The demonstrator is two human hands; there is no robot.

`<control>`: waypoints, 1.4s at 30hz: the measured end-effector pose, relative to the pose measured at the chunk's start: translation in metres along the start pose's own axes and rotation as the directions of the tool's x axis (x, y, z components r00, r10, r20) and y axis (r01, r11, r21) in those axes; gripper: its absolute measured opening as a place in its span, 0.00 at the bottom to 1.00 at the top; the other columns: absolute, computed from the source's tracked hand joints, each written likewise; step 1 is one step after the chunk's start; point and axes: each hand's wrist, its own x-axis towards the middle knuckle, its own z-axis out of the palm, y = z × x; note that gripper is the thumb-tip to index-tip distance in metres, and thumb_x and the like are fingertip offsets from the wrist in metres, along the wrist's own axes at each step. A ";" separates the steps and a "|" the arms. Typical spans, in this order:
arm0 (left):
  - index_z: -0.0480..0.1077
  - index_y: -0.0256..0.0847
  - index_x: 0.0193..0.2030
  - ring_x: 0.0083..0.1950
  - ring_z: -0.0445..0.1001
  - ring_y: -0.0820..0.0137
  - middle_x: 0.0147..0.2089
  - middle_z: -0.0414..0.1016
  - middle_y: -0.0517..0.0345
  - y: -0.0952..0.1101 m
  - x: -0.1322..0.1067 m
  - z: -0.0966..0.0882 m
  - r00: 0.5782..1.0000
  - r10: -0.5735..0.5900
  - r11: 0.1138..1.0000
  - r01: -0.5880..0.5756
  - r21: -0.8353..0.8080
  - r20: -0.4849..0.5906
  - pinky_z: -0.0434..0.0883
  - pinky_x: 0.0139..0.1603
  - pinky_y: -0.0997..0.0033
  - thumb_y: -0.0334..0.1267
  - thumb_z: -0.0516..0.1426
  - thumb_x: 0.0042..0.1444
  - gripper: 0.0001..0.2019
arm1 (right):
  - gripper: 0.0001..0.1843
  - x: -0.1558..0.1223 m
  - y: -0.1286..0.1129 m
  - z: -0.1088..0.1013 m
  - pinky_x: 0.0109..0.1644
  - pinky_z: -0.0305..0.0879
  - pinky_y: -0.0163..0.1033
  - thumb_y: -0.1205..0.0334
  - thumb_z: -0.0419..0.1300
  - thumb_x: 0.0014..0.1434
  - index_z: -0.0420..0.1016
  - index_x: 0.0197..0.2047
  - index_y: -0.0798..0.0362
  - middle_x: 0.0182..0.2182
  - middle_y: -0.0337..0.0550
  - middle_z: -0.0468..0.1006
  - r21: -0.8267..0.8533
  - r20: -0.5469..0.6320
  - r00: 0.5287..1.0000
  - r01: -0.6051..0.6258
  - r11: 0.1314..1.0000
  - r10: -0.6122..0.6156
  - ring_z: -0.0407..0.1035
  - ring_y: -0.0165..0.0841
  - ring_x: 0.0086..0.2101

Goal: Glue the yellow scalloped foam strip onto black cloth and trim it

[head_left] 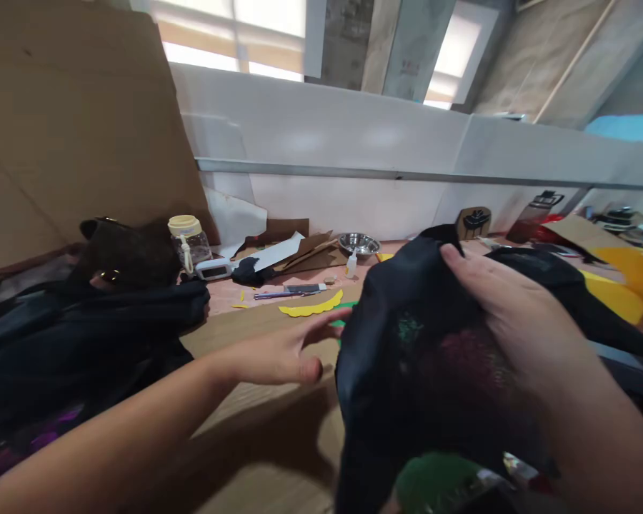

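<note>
Black cloth [386, 343] with blurred green and pink decoration hangs at the centre right, gathered up in my right hand [514, 321]. The thumb presses on its top edge; the other fingers are hidden behind it. My left hand [289, 353] is just left of the cloth, thumb and fingers apart and nothing between them. Its fingertips come close to the cloth's left edge; I cannot tell whether they touch. Below both hands is a brown cardboard sheet [236, 421]. At the bottom, a rounded green piece [434, 478] shows under the cloth.
Beyond the hands lie a yellow scalloped strip [313, 307], a small white glue bottle [351, 264], a metal bowl [359, 244] and a lidded jar [190, 239]. Dark clothing [86, 350] fills the left side. A large cardboard panel [75, 128] stands behind it.
</note>
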 end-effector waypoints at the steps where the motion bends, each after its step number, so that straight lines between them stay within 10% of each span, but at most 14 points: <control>1: 0.62 0.46 0.73 0.66 0.74 0.55 0.68 0.73 0.47 0.007 0.002 -0.002 0.997 0.035 0.979 -0.020 -0.202 0.070 0.72 0.64 0.57 0.78 0.53 0.53 0.50 | 0.17 0.004 0.001 -0.003 0.44 0.83 0.48 0.42 0.68 0.59 0.83 0.45 0.44 0.35 0.38 0.86 -0.031 -0.003 1.000 -0.017 0.999 0.017 0.83 0.43 0.40; 6: 0.78 0.48 0.55 0.53 0.81 0.57 0.53 0.84 0.56 0.011 -0.034 -0.021 0.924 -0.379 0.754 0.342 -0.561 0.054 0.77 0.53 0.60 0.66 0.60 0.59 0.28 | 0.22 0.015 0.052 -0.045 0.50 0.78 0.51 0.38 0.56 0.66 0.81 0.50 0.43 0.44 0.45 0.86 -0.622 -0.063 0.998 -0.051 0.782 0.015 0.79 0.47 0.49; 10: 0.80 0.46 0.45 0.50 0.82 0.55 0.48 0.85 0.56 -0.022 -0.057 -0.025 0.812 -0.580 0.813 0.582 -0.010 0.067 0.75 0.51 0.61 0.61 0.56 0.59 0.23 | 0.16 0.019 0.118 -0.054 0.54 0.72 0.53 0.47 0.57 0.65 0.79 0.41 0.49 0.44 0.51 0.84 -0.771 0.074 0.991 -0.012 0.636 0.108 0.77 0.50 0.48; 15: 0.78 0.45 0.39 0.43 0.81 0.55 0.41 0.84 0.53 -0.062 -0.071 -0.018 0.785 -0.619 0.766 0.607 0.213 -0.012 0.73 0.44 0.61 0.50 0.54 0.61 0.15 | 0.13 0.027 0.152 -0.044 0.45 0.70 0.47 0.51 0.54 0.66 0.73 0.37 0.49 0.36 0.48 0.82 -0.848 0.208 0.959 0.079 0.525 0.192 0.76 0.45 0.39; 20: 0.77 0.41 0.49 0.53 0.80 0.50 0.51 0.82 0.43 -0.051 -0.076 -0.007 0.792 -0.570 0.714 0.609 0.346 -0.217 0.74 0.53 0.50 0.40 0.48 0.67 0.17 | 0.15 0.031 0.145 -0.042 0.35 0.63 0.45 0.50 0.51 0.67 0.71 0.37 0.50 0.29 0.48 0.78 -0.911 0.236 0.937 0.121 0.394 0.258 0.73 0.44 0.30; 23: 0.72 0.37 0.63 0.66 0.73 0.48 0.67 0.73 0.37 -0.022 -0.071 0.026 0.873 -0.398 0.751 0.486 0.447 -0.282 0.69 0.67 0.44 0.36 0.45 0.71 0.22 | 0.15 0.028 0.131 -0.049 0.36 0.64 0.45 0.50 0.52 0.68 0.73 0.46 0.51 0.30 0.47 0.80 -0.921 0.267 0.908 0.142 0.362 0.323 0.74 0.44 0.31; 27: 0.61 0.47 0.74 0.76 0.60 0.47 0.76 0.58 0.45 0.008 -0.071 0.066 0.990 -0.132 0.893 0.094 0.440 0.056 0.65 0.73 0.44 0.50 0.62 0.64 0.34 | 0.23 0.017 0.111 -0.107 0.44 0.70 0.49 0.45 0.56 0.68 0.72 0.59 0.48 0.42 0.51 0.83 -0.951 0.265 0.920 0.198 0.239 0.288 0.77 0.47 0.40; 30: 0.55 0.55 0.76 0.78 0.56 0.52 0.76 0.56 0.53 0.011 -0.083 0.064 0.974 -0.110 0.945 0.042 0.325 0.196 0.56 0.78 0.44 0.48 0.62 0.65 0.36 | 0.24 0.005 0.106 -0.168 0.57 0.70 0.51 0.49 0.60 0.66 0.74 0.64 0.40 0.64 0.55 0.72 -0.944 0.320 0.916 0.288 0.159 0.243 0.72 0.51 0.57; 36: 0.71 0.57 0.65 0.77 0.58 0.60 0.73 0.67 0.65 0.012 -0.085 0.028 0.913 -0.067 0.997 0.044 0.067 0.402 0.40 0.80 0.41 0.35 0.58 0.68 0.21 | 0.25 -0.006 0.116 -0.201 0.60 0.71 0.51 0.52 0.59 0.68 0.75 0.66 0.41 0.57 0.57 0.75 -0.926 0.375 0.888 0.345 0.153 0.268 0.71 0.49 0.58; 39: 0.80 0.49 0.47 0.71 0.69 0.60 0.61 0.81 0.61 0.013 -0.070 0.031 0.945 0.007 1.000 -0.001 -0.019 0.328 0.46 0.80 0.41 0.35 0.61 0.66 0.07 | 0.26 -0.004 0.112 -0.193 0.57 0.72 0.50 0.51 0.57 0.70 0.73 0.68 0.41 0.54 0.56 0.74 -0.912 0.410 0.857 0.381 0.151 0.312 0.74 0.48 0.54; 42: 0.80 0.43 0.46 0.62 0.79 0.61 0.51 0.85 0.55 0.011 -0.068 0.054 0.998 0.033 0.965 -0.044 0.260 0.046 0.58 0.77 0.46 0.37 0.58 0.69 0.07 | 0.26 -0.007 0.106 -0.198 0.57 0.73 0.46 0.51 0.56 0.71 0.71 0.69 0.43 0.56 0.56 0.73 -0.917 0.399 0.839 0.374 0.139 0.370 0.74 0.48 0.54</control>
